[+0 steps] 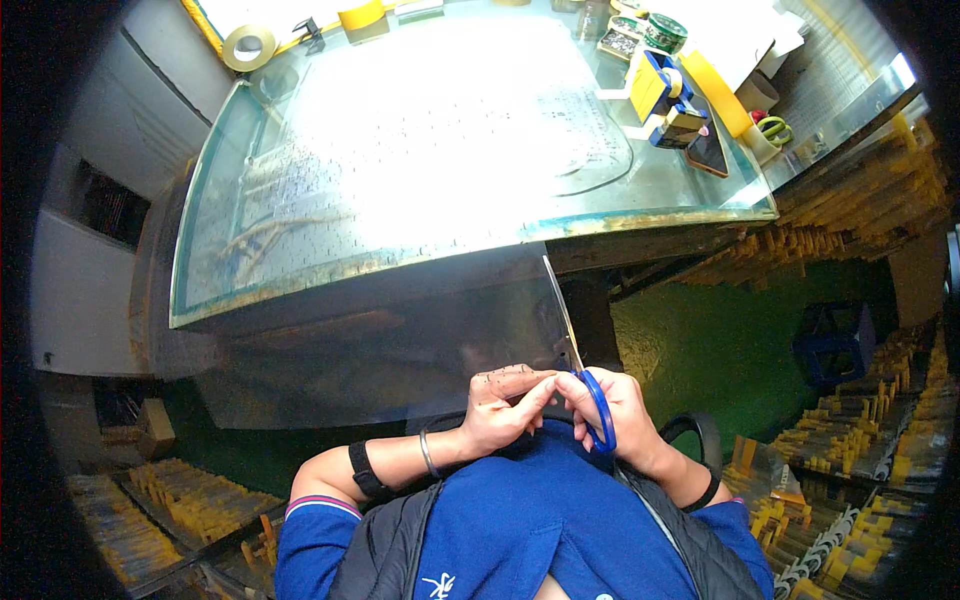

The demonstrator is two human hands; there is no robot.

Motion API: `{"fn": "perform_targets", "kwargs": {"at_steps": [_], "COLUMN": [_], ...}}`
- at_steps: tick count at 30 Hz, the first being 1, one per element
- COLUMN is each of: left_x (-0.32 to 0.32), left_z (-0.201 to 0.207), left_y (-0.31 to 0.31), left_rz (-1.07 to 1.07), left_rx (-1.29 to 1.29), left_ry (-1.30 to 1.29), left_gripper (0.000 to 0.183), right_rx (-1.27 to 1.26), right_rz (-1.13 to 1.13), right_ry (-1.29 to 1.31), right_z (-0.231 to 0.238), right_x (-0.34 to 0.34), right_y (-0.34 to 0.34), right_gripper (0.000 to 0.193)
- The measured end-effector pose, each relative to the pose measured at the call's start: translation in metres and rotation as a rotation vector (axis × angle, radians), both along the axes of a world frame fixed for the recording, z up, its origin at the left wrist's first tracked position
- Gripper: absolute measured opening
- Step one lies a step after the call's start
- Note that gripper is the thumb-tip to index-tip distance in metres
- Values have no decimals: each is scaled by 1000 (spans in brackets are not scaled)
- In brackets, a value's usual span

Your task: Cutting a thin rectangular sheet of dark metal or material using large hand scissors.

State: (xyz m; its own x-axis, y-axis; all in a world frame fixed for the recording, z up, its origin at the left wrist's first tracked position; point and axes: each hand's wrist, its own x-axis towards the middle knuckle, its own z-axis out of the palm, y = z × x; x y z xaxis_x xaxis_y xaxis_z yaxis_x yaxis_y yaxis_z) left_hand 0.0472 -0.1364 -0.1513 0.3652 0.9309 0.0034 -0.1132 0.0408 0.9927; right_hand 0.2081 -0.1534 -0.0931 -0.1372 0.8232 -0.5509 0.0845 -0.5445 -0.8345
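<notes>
My right hand (615,400) is closed on a pair of scissors (603,415) with blue handles. The narrow metal blades point away from me, toward the table's front edge, and look closed together. Beside it, my left hand (500,405) is closed in a pinch, its fingertips meeting those of the right hand. A see-through film sheet (340,370) hangs from the table's front edge down to my hands, and small dark marks lie across the left fingers. The left hand seems to grip this sheet near its right edge; the exact pinch point is too small to make out.
Ahead stands a brightly lit glass-topped table (690,210) with dark-speckled clear sheeting. At its right are a blue-and-yellow tape dispenser (655,90), a phone (708,155) and green-handled scissors (775,130). A tape roll (248,48) is far left. A blue stool (833,340) stands on the green floor.
</notes>
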Motion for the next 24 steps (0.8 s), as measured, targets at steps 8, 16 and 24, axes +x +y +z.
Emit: {"fn": "perform_targets", "kwargs": {"at_steps": [8,16,24], "left_x": [-1,1,1], "left_z": [-5,-2,-4], "left_y": [-7,-10,-10], "left_rz": [-31,-64,-83], "left_rx": [-4,-18,64], "left_ry": [29,64,78], "left_gripper": [15,15,19], "right_rx": [4,-4,-13], "right_rz": [-28,-62,-48], "right_ry": [67,128,57], "right_z": [5,5,8], "right_x": [-2,-1,-3], "right_y": [8,10,9], "right_gripper": [40,40,41]}}
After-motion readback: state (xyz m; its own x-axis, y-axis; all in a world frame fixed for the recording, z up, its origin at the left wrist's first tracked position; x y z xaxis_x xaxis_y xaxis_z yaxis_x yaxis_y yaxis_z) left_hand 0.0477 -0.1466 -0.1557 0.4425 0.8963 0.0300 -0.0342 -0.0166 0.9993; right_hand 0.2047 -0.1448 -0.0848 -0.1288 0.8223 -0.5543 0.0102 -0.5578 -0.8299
